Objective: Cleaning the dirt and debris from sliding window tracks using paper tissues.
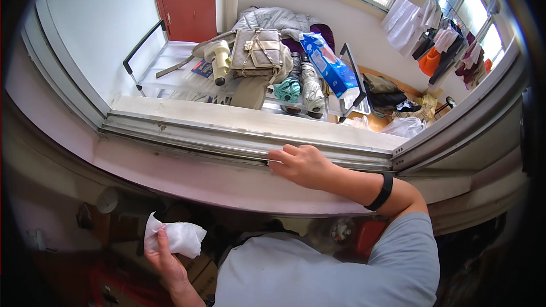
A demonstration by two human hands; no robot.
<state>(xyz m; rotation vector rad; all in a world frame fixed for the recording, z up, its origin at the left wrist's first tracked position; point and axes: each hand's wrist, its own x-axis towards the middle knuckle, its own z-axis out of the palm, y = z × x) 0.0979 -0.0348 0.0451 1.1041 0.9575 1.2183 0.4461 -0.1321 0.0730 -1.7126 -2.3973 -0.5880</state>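
Note:
My left hand (166, 258) is closed on a crumpled white wipe (185, 239), held low at the left, in front of the sill and apart from it. My right hand (304, 166) reaches across my body to the metal window track (227, 146). Its fingers are bent and pressed down at the front groove of the track, with a small bit of white wipe showing under the fingertips; the rest of that piece is hidden by the hand. Dark grime marks the track's grooves. A pale pink inner sill (170, 166) runs along the near side of the track.
Beyond the track, a clear storage box (170, 59) with black handles bears a beige handbag (256, 51), folded umbrellas (311, 88) and a blue tissue pack (330, 65). Clothes (438, 51) hang at the right. A window frame post (455, 122) rises at the right.

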